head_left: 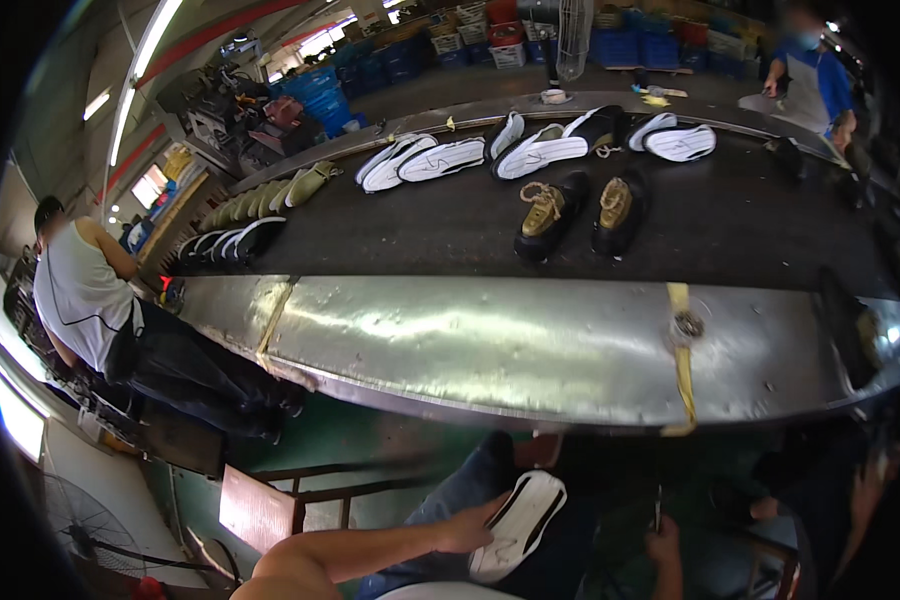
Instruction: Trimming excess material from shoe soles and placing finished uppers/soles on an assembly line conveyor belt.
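Note:
My left hand [467,528] grips a black shoe with a white sole [518,525], sole up, over my lap below the metal bench edge. My right hand [662,549] is closed on a thin dark tool [657,512] that points upward, a little to the right of the shoe. On the dark conveyor belt [420,230] ahead, a pair of black shoes with gold laces [550,215] stands upright, and several white-soled shoes [440,160] lie on their sides further back.
A shiny metal ledge [530,345] with yellow tape strips [682,370] runs between me and the belt. A person in a white vest [80,290] sits at the left. Another person in blue [810,85] stands at the far right. A wooden stool [270,505] stands lower left; blue crates [630,45] line the back.

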Motion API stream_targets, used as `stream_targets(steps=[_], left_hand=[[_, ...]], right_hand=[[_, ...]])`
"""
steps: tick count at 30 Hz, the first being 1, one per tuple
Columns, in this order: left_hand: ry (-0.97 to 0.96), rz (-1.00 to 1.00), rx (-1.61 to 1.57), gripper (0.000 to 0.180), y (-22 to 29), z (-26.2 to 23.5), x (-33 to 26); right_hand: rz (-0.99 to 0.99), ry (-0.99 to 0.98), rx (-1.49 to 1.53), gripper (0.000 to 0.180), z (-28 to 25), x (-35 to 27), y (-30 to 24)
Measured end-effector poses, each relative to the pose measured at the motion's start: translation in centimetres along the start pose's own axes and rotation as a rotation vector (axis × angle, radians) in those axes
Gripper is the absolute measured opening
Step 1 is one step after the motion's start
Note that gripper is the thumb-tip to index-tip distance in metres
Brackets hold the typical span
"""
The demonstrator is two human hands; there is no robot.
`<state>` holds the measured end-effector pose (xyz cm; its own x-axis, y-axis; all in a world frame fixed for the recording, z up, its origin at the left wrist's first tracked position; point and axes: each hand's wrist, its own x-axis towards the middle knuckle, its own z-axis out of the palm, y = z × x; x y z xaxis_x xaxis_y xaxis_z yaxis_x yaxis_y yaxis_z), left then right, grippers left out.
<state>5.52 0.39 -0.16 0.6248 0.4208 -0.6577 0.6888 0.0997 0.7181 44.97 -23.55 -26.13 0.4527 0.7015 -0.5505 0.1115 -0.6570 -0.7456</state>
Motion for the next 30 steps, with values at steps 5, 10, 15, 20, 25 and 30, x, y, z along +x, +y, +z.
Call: stream_targets(steps=[5, 10, 15, 20, 25, 30], left_hand=[[0.183, 0.167, 0.099, 0.082, -1.2, 2.1, -3.0], [0.169, 0.249, -0.012, 0.081, -3.2, 2.7, -4.3], [-0.216, 0.06, -0.308, 0.085, -1.9, 1.6, -4.1], [-0.199, 0.274, -0.538, 0.099, -7.3, 3.8, -3.1], [-0.008, 0.36, -0.468, 0.095, -10.1, 5.6, -3.1], [0.005, 0.366, -0.396, 0.099, -10.3, 5.7, -3.5]], right_hand=[[-0.286, -0.151, -0.144, 0.022, -6.9, -21.2, -17.8], [-0.425, -0.438, -0.082, 0.025, -2.1, -28.6, -16.5], [-0.356, -0.206, 0.148, 0.05, 10.5, -24.5, -12.5], [-0.918, 0.098, -0.389, 0.042, 7.0, -26.9, -20.6], [-0.078, -0.406, 0.172, 0.027, 6.8, -27.4, -23.4], [-0.558, -0.476, -0.602, 0.029, 8.7, -25.0, -26.5]])
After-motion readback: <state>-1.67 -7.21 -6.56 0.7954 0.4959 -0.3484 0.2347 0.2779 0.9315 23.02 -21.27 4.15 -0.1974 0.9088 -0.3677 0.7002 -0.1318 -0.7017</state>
